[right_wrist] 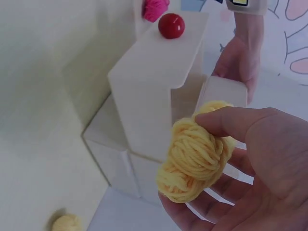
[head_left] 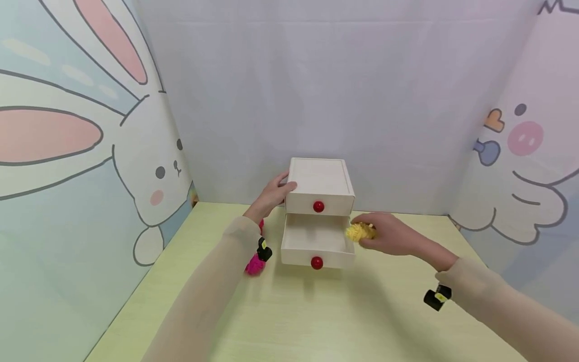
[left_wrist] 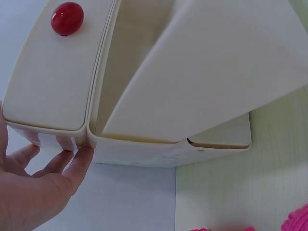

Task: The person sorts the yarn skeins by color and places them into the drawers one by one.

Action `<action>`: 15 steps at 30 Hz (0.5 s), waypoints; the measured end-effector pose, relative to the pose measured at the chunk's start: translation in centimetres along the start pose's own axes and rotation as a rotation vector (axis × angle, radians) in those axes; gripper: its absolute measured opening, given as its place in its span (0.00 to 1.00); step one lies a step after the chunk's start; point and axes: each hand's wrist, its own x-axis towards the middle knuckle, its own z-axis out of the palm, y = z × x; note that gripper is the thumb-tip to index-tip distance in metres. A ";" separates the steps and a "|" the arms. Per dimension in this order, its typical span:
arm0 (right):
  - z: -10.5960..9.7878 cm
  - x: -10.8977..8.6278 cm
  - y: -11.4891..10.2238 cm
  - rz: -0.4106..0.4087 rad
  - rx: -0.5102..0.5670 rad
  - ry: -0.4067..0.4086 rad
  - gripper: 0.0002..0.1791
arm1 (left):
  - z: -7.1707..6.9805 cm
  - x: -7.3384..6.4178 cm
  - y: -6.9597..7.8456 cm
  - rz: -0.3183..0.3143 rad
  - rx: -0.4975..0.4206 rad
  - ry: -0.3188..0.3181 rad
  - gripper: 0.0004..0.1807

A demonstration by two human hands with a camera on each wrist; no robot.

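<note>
A small white drawer cabinet (head_left: pixel 320 176) stands at the back of the table, its lower drawer (head_left: pixel 312 234) pulled out and bare inside, its upper drawer (head_left: pixel 300 205) closed. Each drawer has a round red knob. My left hand (head_left: pixel 273 193) rests on the cabinet's upper left side, thumb over the top edge; in the left wrist view its fingertips (left_wrist: pixel 85 153) touch the side wall. By the right wall of the open drawer, my right hand (head_left: pixel 384 234) pinches a small bundle of yellow yarn (right_wrist: pixel 197 154) between thumb and fingers.
Bright pink yarn (head_left: pixel 256 265) lies on the table (head_left: pixel 289 322) left of the cabinet, partly behind my left wrist. A red piece (head_left: pixel 261 226) shows beside that forearm. Another pale yellow ball (right_wrist: pixel 66 223) sits near the cabinet. Printed cloth walls (head_left: pixel 316 90) enclose the table.
</note>
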 end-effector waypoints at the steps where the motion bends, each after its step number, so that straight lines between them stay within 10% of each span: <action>1: 0.0 0.4 -0.6 -0.014 0.005 0.001 0.21 | -0.1 0.0 0.0 0.000 0.003 0.001 0.39; 15: 3.0 6.5 -4.7 -0.163 0.011 -0.026 0.17 | 0.0 -0.2 0.1 -0.003 0.009 0.001 0.38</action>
